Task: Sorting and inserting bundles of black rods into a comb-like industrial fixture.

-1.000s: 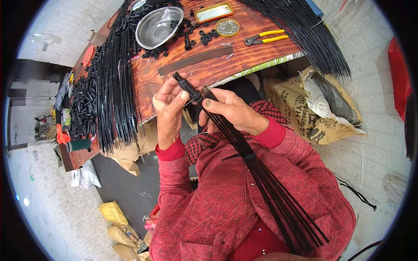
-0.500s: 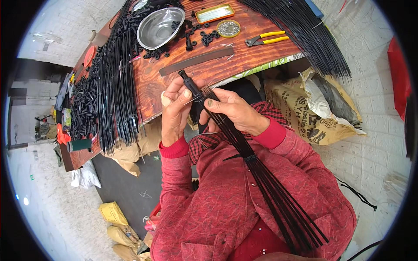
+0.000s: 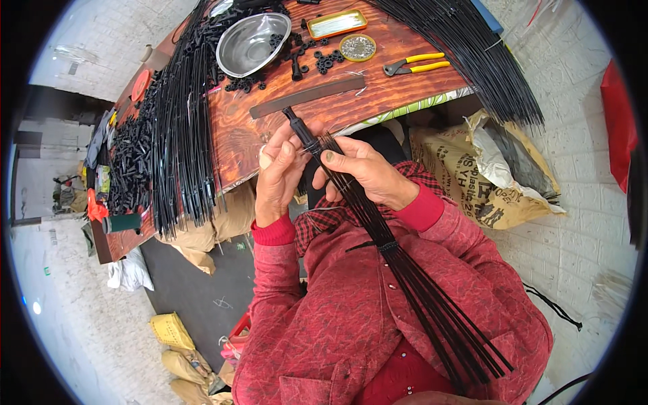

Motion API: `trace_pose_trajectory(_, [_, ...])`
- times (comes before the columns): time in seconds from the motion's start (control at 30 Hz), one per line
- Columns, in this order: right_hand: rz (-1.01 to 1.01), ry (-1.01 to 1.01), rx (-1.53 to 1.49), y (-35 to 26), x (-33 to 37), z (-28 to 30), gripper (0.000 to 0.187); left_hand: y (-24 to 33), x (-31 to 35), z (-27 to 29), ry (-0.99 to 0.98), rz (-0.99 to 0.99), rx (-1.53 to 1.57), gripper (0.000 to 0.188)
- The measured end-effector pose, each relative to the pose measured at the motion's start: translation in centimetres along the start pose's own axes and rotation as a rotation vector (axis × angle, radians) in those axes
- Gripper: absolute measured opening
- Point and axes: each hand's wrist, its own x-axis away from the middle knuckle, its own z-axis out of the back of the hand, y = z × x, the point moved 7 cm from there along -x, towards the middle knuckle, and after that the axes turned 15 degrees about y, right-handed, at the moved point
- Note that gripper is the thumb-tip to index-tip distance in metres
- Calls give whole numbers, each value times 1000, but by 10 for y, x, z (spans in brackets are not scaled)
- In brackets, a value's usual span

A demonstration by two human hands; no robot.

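A bundle of thin black umbrella ribs (image 3: 364,214) slants from my hands down across my jacket, fanning out at its lower end. A dark band gathers it partway down. At its upper end is a black plastic tube-shaped runner (image 3: 302,129), tilted up to the left. My right hand (image 3: 361,171) is closed round the ribs just below the runner, its thumb on top. My left hand (image 3: 278,172) is closed at the runner, fingers behind it and thumb at its side. A pale wrap covers part of a left finger. Whether a thin wire sits in the left fingertips is unclear.
On the wooden table (image 3: 233,145) lie a metal bowl (image 3: 236,57), a flat dark bar (image 3: 307,96), yellow-handled pliers (image 3: 422,64), a tray of pins (image 3: 337,23), a round dish (image 3: 358,47) and black rods (image 3: 179,135). An opened sack (image 3: 486,196) stands right.
My left thumb has shifted down off the runner's side a little, and the runner sits slightly lower and further right in view. My right hand keeps its hold on the ribs.
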Motion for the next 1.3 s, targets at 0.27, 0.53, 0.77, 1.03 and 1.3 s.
trace_pose_trajectory(0.27, [-8, 11, -1, 3, -3, 2, 30, -6, -7, 5, 55, -53, -20, 54])
trace_pose_trajectory(0.53, [-60, 62, -107, 6, -16, 17, 25, -11, -14, 5, 197, -107, -56, 53])
trace_pose_trajectory(0.77, [174, 244, -106, -27, -60, 48, 22, 15, 14, -15, 167, -279, -420, 66])
trace_pose_trajectory(1.03, [497, 428, 62, -50, -76, 20, 23, 15, 22, -71, 177, -516, -1010, 110])
trace_pose_trajectory(1.3, [958, 616, 424, -63, -58, -11, 32, 62, -34, -57, 280, -482, -761, 29])
